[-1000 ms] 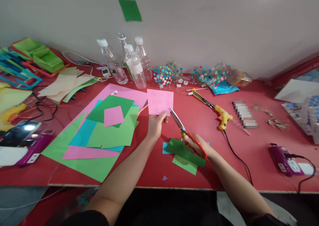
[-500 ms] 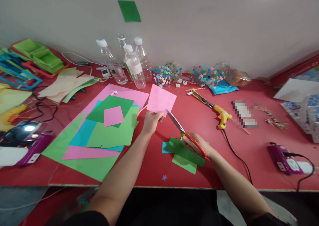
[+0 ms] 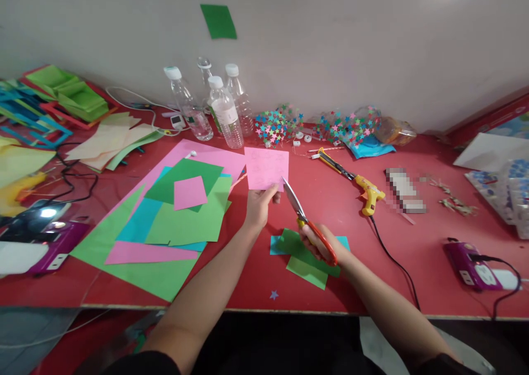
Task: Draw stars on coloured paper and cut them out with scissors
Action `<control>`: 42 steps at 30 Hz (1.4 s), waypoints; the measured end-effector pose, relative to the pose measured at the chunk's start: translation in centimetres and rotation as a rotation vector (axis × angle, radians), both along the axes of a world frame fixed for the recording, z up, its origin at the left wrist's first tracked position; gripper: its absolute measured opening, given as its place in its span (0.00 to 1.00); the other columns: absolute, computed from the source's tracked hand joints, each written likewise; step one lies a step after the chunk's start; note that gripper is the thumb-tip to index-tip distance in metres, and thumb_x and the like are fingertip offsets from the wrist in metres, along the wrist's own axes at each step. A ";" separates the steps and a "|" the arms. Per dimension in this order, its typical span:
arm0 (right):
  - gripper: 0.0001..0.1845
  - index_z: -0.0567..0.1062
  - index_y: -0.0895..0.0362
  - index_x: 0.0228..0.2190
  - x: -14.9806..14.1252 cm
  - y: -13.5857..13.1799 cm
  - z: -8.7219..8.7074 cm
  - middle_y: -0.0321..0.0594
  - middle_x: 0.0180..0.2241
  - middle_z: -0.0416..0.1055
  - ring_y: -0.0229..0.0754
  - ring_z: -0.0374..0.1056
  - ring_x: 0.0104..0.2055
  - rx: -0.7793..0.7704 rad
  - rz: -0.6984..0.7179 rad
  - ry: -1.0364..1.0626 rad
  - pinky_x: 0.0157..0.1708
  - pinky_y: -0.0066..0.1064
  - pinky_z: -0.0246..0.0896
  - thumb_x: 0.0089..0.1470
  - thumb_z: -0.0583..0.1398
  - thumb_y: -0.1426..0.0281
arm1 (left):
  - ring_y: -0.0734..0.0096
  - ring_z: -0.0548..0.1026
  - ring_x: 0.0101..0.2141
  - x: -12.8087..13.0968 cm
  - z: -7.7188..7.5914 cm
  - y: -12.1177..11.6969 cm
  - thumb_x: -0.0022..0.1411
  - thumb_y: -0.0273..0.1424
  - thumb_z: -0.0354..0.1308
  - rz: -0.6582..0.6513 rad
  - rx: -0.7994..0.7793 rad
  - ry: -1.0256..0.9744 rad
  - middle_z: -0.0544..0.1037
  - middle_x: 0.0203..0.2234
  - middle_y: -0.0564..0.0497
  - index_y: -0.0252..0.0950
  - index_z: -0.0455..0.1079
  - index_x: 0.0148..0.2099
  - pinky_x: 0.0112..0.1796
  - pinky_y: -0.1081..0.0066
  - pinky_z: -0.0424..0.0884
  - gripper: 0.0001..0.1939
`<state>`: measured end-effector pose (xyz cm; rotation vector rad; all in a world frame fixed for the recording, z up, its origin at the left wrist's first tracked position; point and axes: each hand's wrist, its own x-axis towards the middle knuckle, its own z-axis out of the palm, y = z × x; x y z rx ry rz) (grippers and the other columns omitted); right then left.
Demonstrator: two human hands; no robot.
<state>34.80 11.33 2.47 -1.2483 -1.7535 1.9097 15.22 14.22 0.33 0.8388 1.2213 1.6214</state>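
Observation:
Pinched by its lower edge, a square of pink paper (image 3: 266,167) with faint marks stands up in my left hand (image 3: 259,208). My right hand (image 3: 318,242) is closed around the red handles of a pair of scissors (image 3: 295,199). The blades point up and to the left, their tips at the paper's lower right edge; whether they touch it I cannot tell. Below my right hand lie overlapping green (image 3: 308,271) and blue (image 3: 279,245) paper pieces, partly hidden by the hand.
Coloured sheets with a small pink square (image 3: 190,193) lie left. Plastic bottles (image 3: 225,113) stand at the back, beside star confetti (image 3: 273,128). To the right are a cutter (image 3: 334,163), a yellow glue gun (image 3: 369,194) with its cord, and a purple power strip (image 3: 467,262).
My left hand has moved slightly right and turned the pink paper more upright and level. The scissors have shifted a little, their tips staying by the paper's lower right edge.

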 end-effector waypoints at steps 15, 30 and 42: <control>0.31 0.61 0.54 0.25 -0.8 -0.9 -0.3 0.26 0.12 0.55 0.30 0.49 0.11 0.003 -0.084 0.019 0.12 0.25 0.41 0.54 0.50 0.39 | 0.77 0.67 0.21 2.7 0.7 -0.9 0.57 0.44 0.62 0.101 0.006 -0.099 0.70 0.18 0.54 0.36 0.68 0.25 0.25 0.73 0.65 0.18; 0.29 0.58 0.53 0.22 -0.8 -0.8 0.3 0.26 0.11 0.54 0.29 0.49 0.10 0.049 -0.107 -0.025 0.11 0.24 0.43 0.55 0.52 0.42 | 0.77 0.67 0.20 2.6 1.1 -0.9 0.56 0.42 0.63 0.093 0.027 -0.133 0.70 0.18 0.55 0.35 0.69 0.27 0.24 0.74 0.65 0.15; 0.23 0.60 0.54 0.22 -0.4 -0.3 -0.4 0.25 0.12 0.54 0.29 0.50 0.10 0.002 -0.119 -0.061 0.09 0.21 0.42 0.58 0.54 0.50 | 0.78 0.67 0.20 1.9 1.3 -0.8 0.55 0.40 0.64 0.081 0.045 -0.144 0.71 0.17 0.54 0.34 0.70 0.26 0.23 0.75 0.64 0.15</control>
